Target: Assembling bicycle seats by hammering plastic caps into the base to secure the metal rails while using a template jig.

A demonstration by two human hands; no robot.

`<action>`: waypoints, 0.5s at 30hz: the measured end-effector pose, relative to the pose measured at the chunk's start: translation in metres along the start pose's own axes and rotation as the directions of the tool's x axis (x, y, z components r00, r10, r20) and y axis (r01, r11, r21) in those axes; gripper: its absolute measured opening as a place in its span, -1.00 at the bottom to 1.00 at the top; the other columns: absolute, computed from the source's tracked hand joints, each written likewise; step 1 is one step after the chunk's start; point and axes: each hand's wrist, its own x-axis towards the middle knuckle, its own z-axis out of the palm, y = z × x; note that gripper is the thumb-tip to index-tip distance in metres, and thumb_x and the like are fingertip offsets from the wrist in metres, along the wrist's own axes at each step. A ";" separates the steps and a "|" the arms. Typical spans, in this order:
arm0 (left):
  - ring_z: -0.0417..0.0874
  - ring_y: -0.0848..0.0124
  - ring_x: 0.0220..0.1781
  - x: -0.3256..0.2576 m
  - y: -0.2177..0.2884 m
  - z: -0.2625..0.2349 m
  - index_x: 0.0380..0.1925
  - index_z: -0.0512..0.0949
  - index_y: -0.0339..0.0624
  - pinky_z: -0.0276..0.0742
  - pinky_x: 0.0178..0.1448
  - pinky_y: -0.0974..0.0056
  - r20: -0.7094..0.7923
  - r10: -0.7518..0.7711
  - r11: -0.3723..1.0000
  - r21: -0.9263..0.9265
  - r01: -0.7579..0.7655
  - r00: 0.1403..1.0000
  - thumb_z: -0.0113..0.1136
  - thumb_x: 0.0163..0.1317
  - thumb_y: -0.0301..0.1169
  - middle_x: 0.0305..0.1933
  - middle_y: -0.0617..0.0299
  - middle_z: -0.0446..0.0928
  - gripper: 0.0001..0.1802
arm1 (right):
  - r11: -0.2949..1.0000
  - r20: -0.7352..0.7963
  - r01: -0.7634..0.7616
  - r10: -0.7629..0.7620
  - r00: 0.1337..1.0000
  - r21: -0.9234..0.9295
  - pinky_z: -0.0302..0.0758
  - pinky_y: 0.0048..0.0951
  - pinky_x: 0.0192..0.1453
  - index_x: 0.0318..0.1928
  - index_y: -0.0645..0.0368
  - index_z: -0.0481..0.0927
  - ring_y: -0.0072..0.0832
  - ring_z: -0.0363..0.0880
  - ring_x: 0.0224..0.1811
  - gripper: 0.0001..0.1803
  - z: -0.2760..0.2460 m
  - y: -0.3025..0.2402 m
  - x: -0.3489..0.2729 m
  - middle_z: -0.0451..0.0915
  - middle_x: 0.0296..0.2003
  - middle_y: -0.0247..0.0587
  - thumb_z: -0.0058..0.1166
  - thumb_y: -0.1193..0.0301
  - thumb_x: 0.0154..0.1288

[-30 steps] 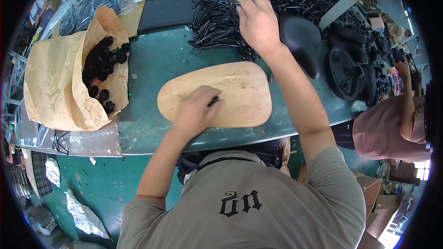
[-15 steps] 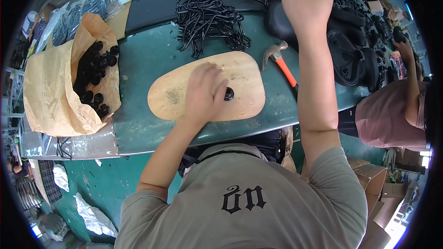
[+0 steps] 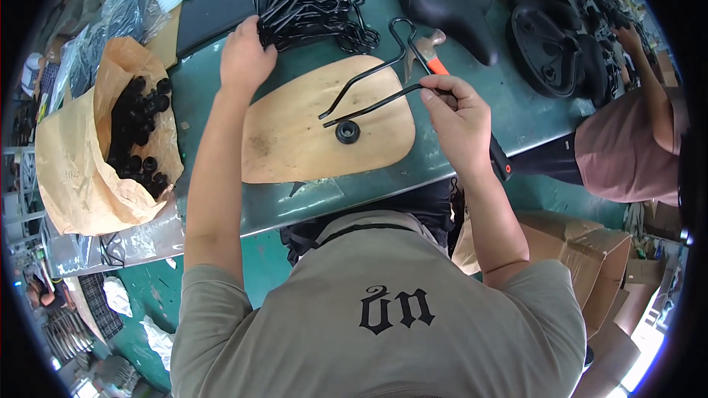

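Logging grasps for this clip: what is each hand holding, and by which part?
The right hand pinches a bent black wire rail near its bend, over the wooden board. The left hand rests at the pile of black wire parts; its grip cannot be told.

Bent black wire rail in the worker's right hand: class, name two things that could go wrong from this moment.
1. The bent wire rail is pinched at one end only by the right hand; its free ends hang over the small black ring on the wooden board and might knock it away.
2. The left hand reaches the tangled wire pile; pulling one piece may drag others.
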 end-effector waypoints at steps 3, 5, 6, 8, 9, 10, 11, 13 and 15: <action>0.58 -0.09 0.35 -0.011 0.013 -0.006 0.36 0.46 -0.27 0.51 0.45 -0.04 -0.060 0.107 0.993 -0.036 -0.109 0.992 0.46 0.19 -0.38 0.31 -0.13 0.59 -0.29 | 0.998 0.008 -0.052 0.052 0.999 -0.019 0.55 -0.64 -0.09 0.03 0.32 0.74 -0.77 0.55 -0.27 -0.81 -0.002 0.002 -0.008 0.66 -0.24 -0.43 0.29 0.58 0.46; 0.57 -0.08 0.38 -0.028 0.035 -0.031 0.37 0.46 -0.25 0.50 0.49 0.00 -0.085 0.182 0.958 -0.209 -0.196 0.980 0.46 0.20 -0.42 0.39 -0.14 0.53 -0.29 | 0.999 0.045 -0.008 0.010 0.999 -0.046 0.56 -0.64 -0.09 0.02 0.31 0.74 -0.76 0.56 -0.25 -0.82 0.002 0.006 -0.013 0.66 -0.22 -0.41 0.29 0.59 0.45; 0.59 -0.08 0.34 -0.039 0.051 -0.042 0.38 0.45 -0.26 0.52 0.47 0.03 0.052 0.134 0.835 -0.543 -0.085 0.990 0.47 0.20 -0.40 0.39 -0.12 0.52 -0.27 | 0.997 0.084 0.040 -0.034 0.996 -0.073 0.57 -0.63 -0.09 0.02 0.30 0.74 -0.75 0.57 -0.23 -0.82 0.004 0.008 -0.016 0.65 -0.19 -0.39 0.30 0.59 0.44; 0.61 -0.08 0.31 -0.067 0.091 -0.072 0.38 0.45 -0.27 0.54 0.45 0.07 0.213 0.130 0.609 -0.788 0.092 0.968 0.48 0.20 -0.39 0.39 -0.10 0.52 -0.26 | 0.993 0.121 0.063 -0.050 0.991 -0.101 0.58 -0.61 -0.07 0.02 0.27 0.73 -0.72 0.59 -0.20 -0.80 0.015 0.012 -0.021 0.63 -0.16 -0.36 0.30 0.60 0.43; 0.63 -0.04 0.23 -0.081 0.113 -0.093 0.37 0.45 -0.29 0.58 0.37 0.11 0.307 0.203 0.653 -0.750 0.105 0.930 0.46 0.17 -0.40 0.29 -0.08 0.55 -0.27 | 0.994 0.153 0.083 -0.072 0.986 -0.070 0.59 -0.60 -0.06 0.03 0.27 0.73 -0.70 0.59 -0.22 -0.80 0.025 0.012 -0.022 0.63 -0.14 -0.34 0.31 0.58 0.43; 0.66 -0.01 0.14 -0.090 0.122 -0.103 0.35 0.46 -0.31 0.62 0.30 0.14 0.395 0.264 0.694 -0.711 0.111 0.880 0.45 0.15 -0.42 0.19 -0.07 0.59 -0.27 | 0.994 0.187 0.106 -0.097 0.978 -0.040 0.60 -0.59 -0.05 0.04 0.27 0.72 -0.67 0.59 -0.24 -0.79 0.034 0.010 -0.023 0.63 -0.11 -0.31 0.32 0.57 0.42; 0.66 -0.01 0.14 -0.096 0.120 -0.099 0.35 0.46 -0.31 0.62 0.30 0.14 0.401 0.257 0.695 -0.709 0.120 0.880 0.45 0.15 -0.42 0.19 -0.07 0.59 -0.27 | 0.996 0.277 0.069 -0.054 0.959 -0.047 0.62 -0.56 0.01 0.22 0.26 0.62 -0.63 0.62 -0.10 -0.60 0.038 0.009 -0.023 0.65 0.02 -0.25 0.33 0.55 0.41; 0.66 0.05 -0.02 -0.110 0.113 -0.089 0.25 0.52 -0.32 0.64 0.13 0.15 0.319 0.141 0.893 -0.450 0.019 0.937 0.37 0.06 -0.49 -0.02 -0.02 0.57 -0.34 | 0.994 0.376 0.101 -0.107 0.921 0.035 0.60 -0.52 0.09 0.34 0.25 0.53 -0.63 0.60 0.00 -0.48 0.044 0.013 -0.021 0.64 0.08 -0.24 0.34 0.56 0.41; 0.61 0.16 -0.09 -0.114 0.093 -0.087 0.23 0.54 -0.33 0.61 0.08 0.19 0.284 0.077 0.904 -0.423 0.053 0.956 0.30 0.01 -0.58 -0.10 0.04 0.51 -0.34 | 0.932 0.548 0.352 -0.252 0.798 -0.085 0.59 -0.37 0.25 0.57 0.20 0.26 -0.41 0.58 0.21 -0.12 0.036 0.014 -0.013 0.60 0.25 -0.10 0.40 0.55 0.32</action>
